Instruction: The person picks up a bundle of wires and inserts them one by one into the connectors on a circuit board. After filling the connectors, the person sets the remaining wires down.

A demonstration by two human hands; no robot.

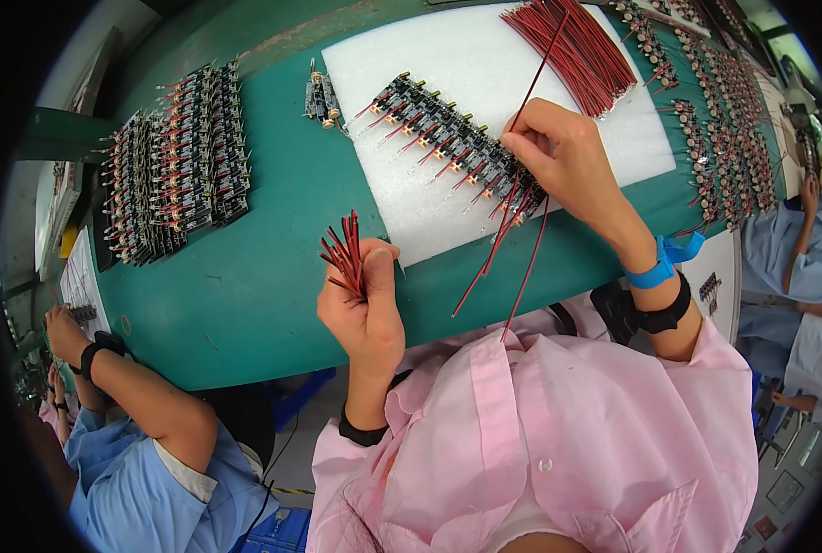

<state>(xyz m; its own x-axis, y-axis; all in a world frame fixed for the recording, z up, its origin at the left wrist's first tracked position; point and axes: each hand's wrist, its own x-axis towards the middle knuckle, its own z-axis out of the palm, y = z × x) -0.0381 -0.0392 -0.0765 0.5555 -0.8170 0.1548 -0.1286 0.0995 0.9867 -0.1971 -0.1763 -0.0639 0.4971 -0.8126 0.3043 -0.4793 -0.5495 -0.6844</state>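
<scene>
A bundle of red and black wires (345,263) sticks up out of my left hand (367,309), which is closed round it near the table's front edge. My right hand (563,157), wearing a blue wrist strap (660,263), pinches a long red-and-black wire (533,267) over the right end of a row of small black circuit modules (457,138). That row lies slantwise on a white foam sheet (374,175). Short red wires and clear tips poke out along its near side. More long wires hang from its right end towards me.
Loose red-and-black wires (577,55) lie piled at the foam's far edge. Rows of finished-looking modules (185,157) stand on the green table (282,304) at left; a few others (321,97) sit beside the foam. Round-part assemblies (724,147) fill the right. A co-worker's arm (144,387) is at left.
</scene>
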